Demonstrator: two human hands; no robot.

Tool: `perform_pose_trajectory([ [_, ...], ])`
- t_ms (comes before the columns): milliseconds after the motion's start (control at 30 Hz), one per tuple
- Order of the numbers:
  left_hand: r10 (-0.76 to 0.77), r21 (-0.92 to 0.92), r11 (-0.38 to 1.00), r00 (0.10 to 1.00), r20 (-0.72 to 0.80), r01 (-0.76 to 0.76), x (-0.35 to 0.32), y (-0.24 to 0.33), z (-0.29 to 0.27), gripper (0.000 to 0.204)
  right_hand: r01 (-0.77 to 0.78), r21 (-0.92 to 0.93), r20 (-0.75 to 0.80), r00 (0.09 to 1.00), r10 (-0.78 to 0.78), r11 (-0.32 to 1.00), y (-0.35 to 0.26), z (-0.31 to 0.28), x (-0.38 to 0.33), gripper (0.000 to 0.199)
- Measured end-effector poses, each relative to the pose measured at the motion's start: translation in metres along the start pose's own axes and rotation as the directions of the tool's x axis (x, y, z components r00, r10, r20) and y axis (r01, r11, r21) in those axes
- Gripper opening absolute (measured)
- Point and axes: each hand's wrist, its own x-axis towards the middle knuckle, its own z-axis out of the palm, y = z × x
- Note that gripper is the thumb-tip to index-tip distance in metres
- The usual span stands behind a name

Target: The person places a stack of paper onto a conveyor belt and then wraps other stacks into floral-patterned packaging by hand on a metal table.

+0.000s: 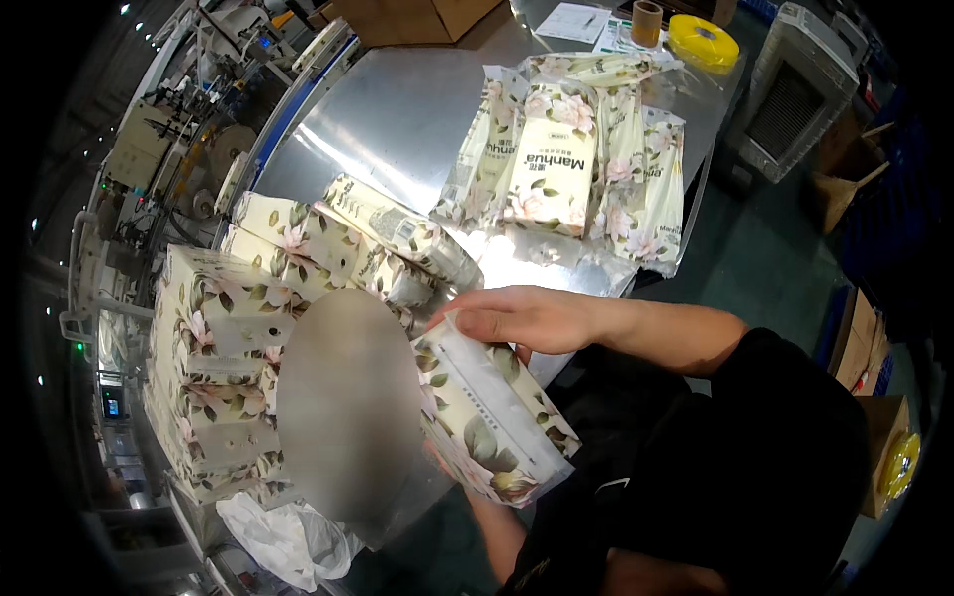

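Observation:
A cream tissue pack (487,417) with pink flowers and green leaves is tilted in front of my body, its seam side facing up. My right hand (517,318) is closed on its upper end, thumb on top. From below, my left hand (481,507) reaches behind the pack and holds it from underneath; its fingers are mostly hidden. Left of the pack, a blurred grey oval (348,417) covers part of the view. Beyond it lie stacked floral tissue packs (224,328), with a slimmer pack (397,228) lying across their near side.
A tissue pack (552,164) rests on opened floral wrapping (646,189) on the metal table (397,109). Yellow tape (704,44), a brown roll (646,24) and papers (573,20) sit at the far edge beside a carton (422,18). White plastic (288,541) lies lower left; machinery (189,149) stands left.

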Motion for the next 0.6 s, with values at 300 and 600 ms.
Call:
perform_pose_trajectory([
  [300,-0.055,-0.121,0.991,0.998,0.010,0.056,-0.009,-0.018,-0.046,0.073,0.098,-0.123,0.001,0.995,-0.098,0.988,0.001,0.007,0.007,0.069],
  [600,0.134,0.411,0.897,0.986,0.098,-0.162,0.018,0.071,-0.063,0.085,0.186,-0.028,-0.045,0.981,-0.187,0.982,0.048,-0.043,0.005,0.100],
])
